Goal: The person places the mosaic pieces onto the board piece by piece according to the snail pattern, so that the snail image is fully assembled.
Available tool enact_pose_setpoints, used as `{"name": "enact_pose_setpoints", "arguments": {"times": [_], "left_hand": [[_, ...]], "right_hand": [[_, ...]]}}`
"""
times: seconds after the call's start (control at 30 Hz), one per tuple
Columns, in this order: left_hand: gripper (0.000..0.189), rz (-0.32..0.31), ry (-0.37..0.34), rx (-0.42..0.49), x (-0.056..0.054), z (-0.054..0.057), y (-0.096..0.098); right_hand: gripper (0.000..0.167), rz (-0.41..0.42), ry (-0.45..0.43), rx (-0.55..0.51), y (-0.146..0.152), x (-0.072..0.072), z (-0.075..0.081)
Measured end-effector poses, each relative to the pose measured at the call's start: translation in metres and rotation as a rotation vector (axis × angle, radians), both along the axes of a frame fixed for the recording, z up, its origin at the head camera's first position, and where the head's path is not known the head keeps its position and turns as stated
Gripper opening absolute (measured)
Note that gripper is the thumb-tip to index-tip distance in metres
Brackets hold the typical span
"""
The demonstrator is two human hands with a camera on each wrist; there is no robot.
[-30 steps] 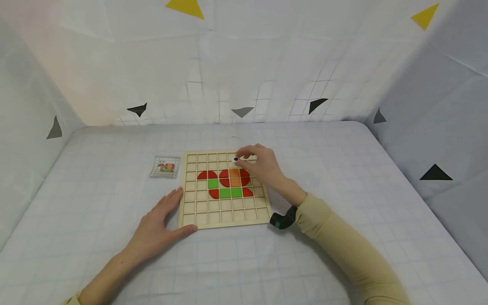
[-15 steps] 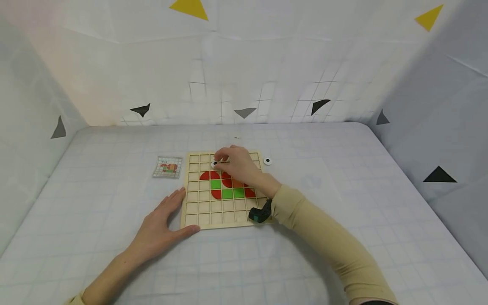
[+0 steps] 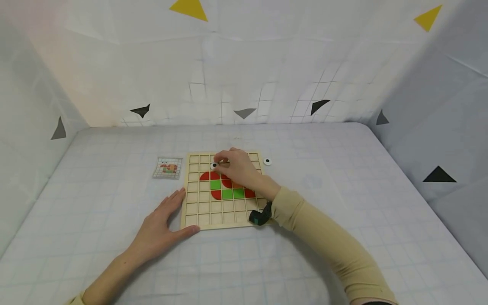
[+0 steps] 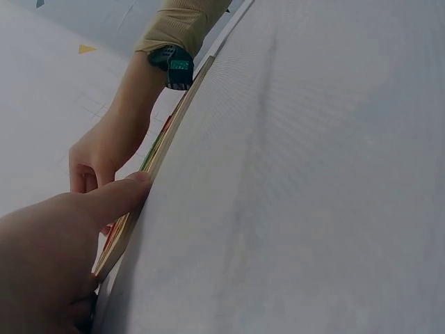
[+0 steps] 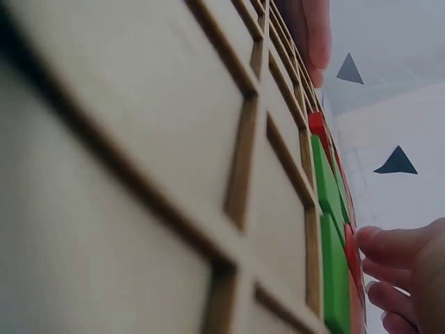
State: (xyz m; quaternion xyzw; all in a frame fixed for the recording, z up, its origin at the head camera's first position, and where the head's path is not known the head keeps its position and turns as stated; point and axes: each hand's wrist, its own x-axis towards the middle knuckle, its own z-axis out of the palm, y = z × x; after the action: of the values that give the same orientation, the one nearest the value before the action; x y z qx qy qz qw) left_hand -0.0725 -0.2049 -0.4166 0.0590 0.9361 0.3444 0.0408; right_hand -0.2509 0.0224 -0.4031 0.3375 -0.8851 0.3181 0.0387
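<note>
A wooden grid board (image 3: pixel 209 219) lies on the table, with red, green and orange tiles set in its cells to form a figure. My left hand (image 3: pixel 154 233) rests at the board's near left corner, fingers spread and fairly straight along the left edge. Its thumb (image 4: pixel 125 196) lies on the front edge in the left wrist view. Over the upper part of the board my right hand (image 3: pixel 242 170) pinches a round white eye piece (image 3: pixel 214 165) with a black dot, right at a cell above the red half-round. The right palm and wrist cover some tiles.
Just past the board's upper right corner lies a second white eye piece (image 3: pixel 267 161). A small pattern card (image 3: pixel 167 168) with a matching figure sits left of the board. White fabric walls (image 3: pixel 236 63) stand behind and at both sides.
My right hand has moved left across the board with the eye piece, then lowered it slightly into a cell above the red half-round. My left hand stays at the corner.
</note>
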Motion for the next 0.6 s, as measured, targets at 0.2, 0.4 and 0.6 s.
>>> {"name": "enact_pose_setpoints", "arguments": {"times": [0.2, 0.4, 0.6], "left_hand": [[0.106, 0.003, -0.003, -0.004, 0.0, -0.001, 0.002], [0.107, 0.004, 0.003, -0.012, 0.0, 0.001, 0.002], [0.108, 0.013, -0.004, -0.024, 0.0, 0.001, 0.0]], "right_hand": [[0.022, -0.06, -0.075, -0.087, 0.028, 0.001, 0.0], [0.023, -0.171, -0.11, -0.168, 0.08, -0.002, 0.002], [0.026, -0.296, -0.081, -0.176, 0.122, -0.004, -0.01]]}}
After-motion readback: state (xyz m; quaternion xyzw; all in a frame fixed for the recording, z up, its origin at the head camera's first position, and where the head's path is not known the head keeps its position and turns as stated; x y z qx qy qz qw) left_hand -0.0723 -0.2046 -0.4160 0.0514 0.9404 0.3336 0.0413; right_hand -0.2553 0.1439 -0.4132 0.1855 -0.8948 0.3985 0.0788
